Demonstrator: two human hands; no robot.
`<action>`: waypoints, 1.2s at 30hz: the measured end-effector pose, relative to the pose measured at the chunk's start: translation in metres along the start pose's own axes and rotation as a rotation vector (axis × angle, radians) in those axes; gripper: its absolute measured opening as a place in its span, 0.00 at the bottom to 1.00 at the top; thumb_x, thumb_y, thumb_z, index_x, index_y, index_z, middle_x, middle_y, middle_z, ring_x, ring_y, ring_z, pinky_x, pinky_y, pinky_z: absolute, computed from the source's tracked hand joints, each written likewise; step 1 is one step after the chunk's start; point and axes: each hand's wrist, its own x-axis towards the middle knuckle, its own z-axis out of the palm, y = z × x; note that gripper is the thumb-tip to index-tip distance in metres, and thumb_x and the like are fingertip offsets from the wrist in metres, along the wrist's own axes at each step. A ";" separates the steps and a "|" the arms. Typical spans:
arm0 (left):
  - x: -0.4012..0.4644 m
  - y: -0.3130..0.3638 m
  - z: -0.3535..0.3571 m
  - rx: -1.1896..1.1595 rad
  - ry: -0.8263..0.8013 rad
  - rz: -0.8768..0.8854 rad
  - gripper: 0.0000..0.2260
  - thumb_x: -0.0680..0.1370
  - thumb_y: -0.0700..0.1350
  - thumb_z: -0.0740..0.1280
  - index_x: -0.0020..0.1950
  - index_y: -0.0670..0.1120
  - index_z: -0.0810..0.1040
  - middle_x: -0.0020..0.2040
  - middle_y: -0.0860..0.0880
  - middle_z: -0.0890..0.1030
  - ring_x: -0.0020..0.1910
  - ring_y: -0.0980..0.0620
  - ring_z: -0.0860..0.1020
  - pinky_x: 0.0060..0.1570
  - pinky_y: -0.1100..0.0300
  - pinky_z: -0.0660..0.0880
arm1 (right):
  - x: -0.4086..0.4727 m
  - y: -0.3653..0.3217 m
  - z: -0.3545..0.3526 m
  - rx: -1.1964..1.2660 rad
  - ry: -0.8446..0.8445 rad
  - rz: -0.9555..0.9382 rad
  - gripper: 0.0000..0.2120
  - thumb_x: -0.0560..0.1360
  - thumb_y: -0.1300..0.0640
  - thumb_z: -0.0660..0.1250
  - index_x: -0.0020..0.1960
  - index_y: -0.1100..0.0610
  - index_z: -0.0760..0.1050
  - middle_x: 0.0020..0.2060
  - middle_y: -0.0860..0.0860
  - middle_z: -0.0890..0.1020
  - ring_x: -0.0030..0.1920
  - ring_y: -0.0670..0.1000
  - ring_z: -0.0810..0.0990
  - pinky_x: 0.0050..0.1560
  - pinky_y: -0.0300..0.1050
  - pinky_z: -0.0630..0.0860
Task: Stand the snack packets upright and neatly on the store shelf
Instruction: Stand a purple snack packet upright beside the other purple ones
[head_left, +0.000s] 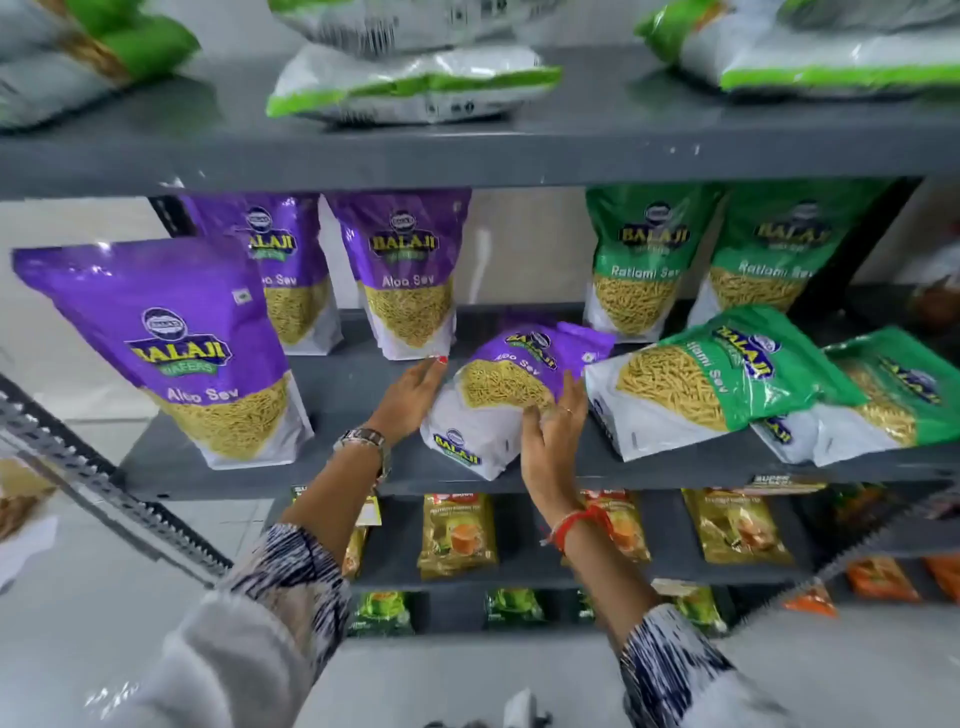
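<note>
A purple Aloo Sev packet (498, 395) lies flat on the grey middle shelf (353, 384), its top pointing away. My left hand (413, 387) presses against its left edge and my right hand (553, 431) grips its right side. Three purple Aloo Sev packets stand upright: one at the front left (176, 343) and two at the back (283, 265) (408, 270). Two green Ratlami Sev packets (641, 254) (769, 249) stand at the back right. Two more green packets (722, 379) (893, 395) lie flat at the front right.
The top shelf (467, 150) holds white and green bags (410, 85) lying flat. Lower shelves carry small gold packets (457, 535) and orange packets (883, 577). A slotted metal upright (93, 478) runs diagonally at the left. The floor is pale.
</note>
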 end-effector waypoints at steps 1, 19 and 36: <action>0.006 -0.001 0.002 -0.025 -0.032 -0.043 0.20 0.79 0.52 0.56 0.63 0.40 0.73 0.63 0.41 0.76 0.60 0.48 0.73 0.56 0.62 0.67 | 0.003 0.005 0.003 0.031 0.065 0.035 0.20 0.76 0.62 0.58 0.65 0.68 0.67 0.73 0.63 0.61 0.74 0.56 0.59 0.74 0.38 0.53; 0.061 -0.042 0.019 -0.620 -0.013 -0.275 0.07 0.68 0.32 0.69 0.31 0.41 0.80 0.22 0.52 0.79 0.24 0.53 0.75 0.33 0.61 0.74 | 0.037 0.048 0.009 0.487 0.190 0.680 0.02 0.70 0.61 0.66 0.41 0.59 0.74 0.37 0.56 0.78 0.40 0.54 0.76 0.45 0.50 0.74; -0.118 -0.013 -0.003 -0.846 0.106 0.003 0.08 0.75 0.36 0.62 0.50 0.42 0.79 0.39 0.52 0.86 0.40 0.55 0.82 0.40 0.62 0.80 | -0.037 -0.012 -0.079 0.614 -0.088 0.266 0.12 0.76 0.68 0.58 0.42 0.54 0.74 0.34 0.45 0.82 0.38 0.45 0.79 0.37 0.37 0.77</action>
